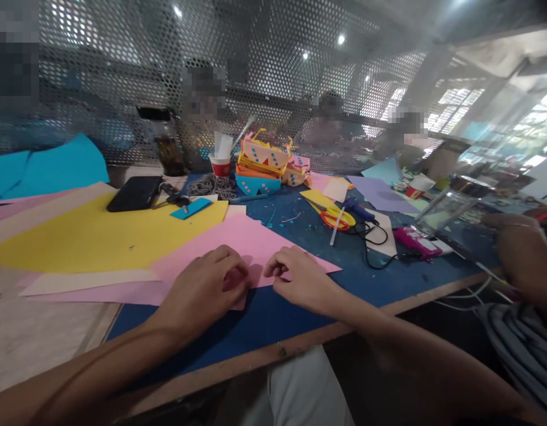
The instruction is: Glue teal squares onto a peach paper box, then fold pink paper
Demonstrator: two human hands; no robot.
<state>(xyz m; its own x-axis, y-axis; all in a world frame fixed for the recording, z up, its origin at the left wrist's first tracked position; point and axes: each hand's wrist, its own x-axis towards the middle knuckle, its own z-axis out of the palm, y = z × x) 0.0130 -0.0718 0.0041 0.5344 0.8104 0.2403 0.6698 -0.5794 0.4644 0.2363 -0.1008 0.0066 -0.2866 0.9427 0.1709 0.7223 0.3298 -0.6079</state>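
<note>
A sheet of pink paper (238, 236) lies on the blue tabletop in front of me. My left hand (211, 278) is curled at the sheet's near edge, thumb and fingers closed on it. A small pink flap shows just below those fingertips. Facing it across a narrow gap, my right hand (298, 277) also has its fingers bent in, closed at the same near edge. The exact contact of its fingertips is partly hidden.
Yellow paper (109, 231) with a black phone (135, 193) lies left. Yellow-handled scissors (338, 218), a blue glue gun (360, 210) and its cord lie right. Behind stand paper crafts (260, 165), a paper cup (220, 164) and a bottle (167, 145). A person's arm (522, 254) is far right.
</note>
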